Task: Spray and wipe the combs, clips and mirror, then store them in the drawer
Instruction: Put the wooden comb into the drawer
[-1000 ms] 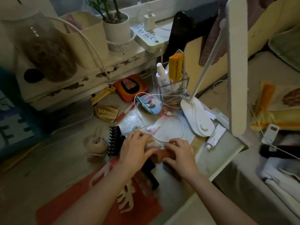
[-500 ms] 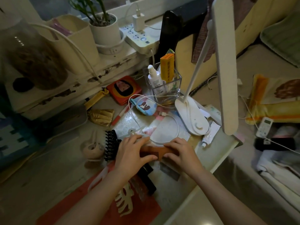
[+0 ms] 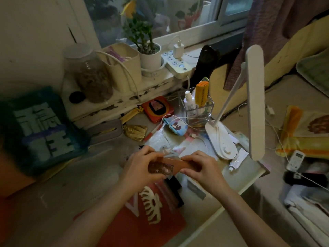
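My left hand (image 3: 140, 168) is closed on the toothed end of the wooden comb (image 3: 166, 166), thumb below the teeth and fingers over the spine. My right hand (image 3: 201, 168) is closed on the opposite, solid end, thumb underneath and fingers curled across the top. The comb is held between both hands, raised above the desk (image 3: 249, 175), roughly level, teeth pointing toward me. Something pale and crumpled (image 3: 167, 151) shows just behind the comb at my left fingertips; I cannot tell what it is or whether I am gripping it. Below the hands, a cream claw clip (image 3: 151, 205) lies on a red sheet (image 3: 124, 227). Beside the clip, under the comb, lies a dark oblong item (image 3: 175, 191); I cannot identify it. Behind my hands, a white cable (image 3: 178, 116) loops across the desk, passing a small blue pouch (image 3: 176, 126). A white desk lamp (image 3: 222, 141) stands to the right, its head reaching toward me, with a small tube (image 3: 237, 160) lying against its base. A clear square holder (image 3: 197, 109) beyond the pouch contains a white spray bottle (image 3: 188, 100) and an orange box (image 3: 202, 93). A red tin (image 3: 157, 108) lies beside the holder. A potted plant (image 3: 148, 52) and a power strip (image 3: 176, 64) sit on the windowsill.
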`<state>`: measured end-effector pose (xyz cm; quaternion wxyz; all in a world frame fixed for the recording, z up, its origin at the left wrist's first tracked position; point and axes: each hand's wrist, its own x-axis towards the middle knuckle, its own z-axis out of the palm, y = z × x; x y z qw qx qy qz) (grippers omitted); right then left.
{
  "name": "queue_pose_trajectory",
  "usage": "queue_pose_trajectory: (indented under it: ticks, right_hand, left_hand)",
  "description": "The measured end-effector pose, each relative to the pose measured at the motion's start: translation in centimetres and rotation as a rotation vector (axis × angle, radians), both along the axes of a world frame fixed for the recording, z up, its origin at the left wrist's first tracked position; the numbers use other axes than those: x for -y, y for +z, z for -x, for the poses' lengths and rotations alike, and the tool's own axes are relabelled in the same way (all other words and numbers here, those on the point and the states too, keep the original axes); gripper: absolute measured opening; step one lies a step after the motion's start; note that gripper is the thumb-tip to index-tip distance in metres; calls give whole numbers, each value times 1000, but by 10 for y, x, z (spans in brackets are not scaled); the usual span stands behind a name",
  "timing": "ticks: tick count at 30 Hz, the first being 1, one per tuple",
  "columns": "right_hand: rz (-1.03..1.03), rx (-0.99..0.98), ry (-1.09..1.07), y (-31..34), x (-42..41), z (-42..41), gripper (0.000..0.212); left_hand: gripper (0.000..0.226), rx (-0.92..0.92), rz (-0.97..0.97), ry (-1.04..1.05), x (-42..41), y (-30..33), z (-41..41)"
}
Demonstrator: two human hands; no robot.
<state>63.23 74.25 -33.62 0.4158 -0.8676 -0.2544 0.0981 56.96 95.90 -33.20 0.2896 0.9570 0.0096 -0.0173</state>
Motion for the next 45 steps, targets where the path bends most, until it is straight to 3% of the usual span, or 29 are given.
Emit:
queue_pose_trajectory:
  ticks: [7,10,16,28,34,39,45]
  right_hand:
    - [-44,-62,197,21,-67,72,39]
    - [-103,-101,306,25,-103,124,47]
    - [-78,-249,441,19,-165,246,44]
    - [68,-319,553,-39,-206,484,37]
    - [180,-379,530,-83,-209,554,45]
    - [221,-443,467,-118,-225,578,35]
    - [247,-662,276,-160,-243,593,46]
  left_hand:
    - [65,-3,-26,157,-60,36,114]
    - [65,-37,18,266,-88,46,186]
    - [58,-74,84,458,-121,59,343]
    - [68,-101,212,746,-127,-24,607]
    - [67,-193,212,806,-121,-68,666]
    - [58,-248,273,856,-131,-103,682]
    - [60,-318,288,871,-142,-150,689]
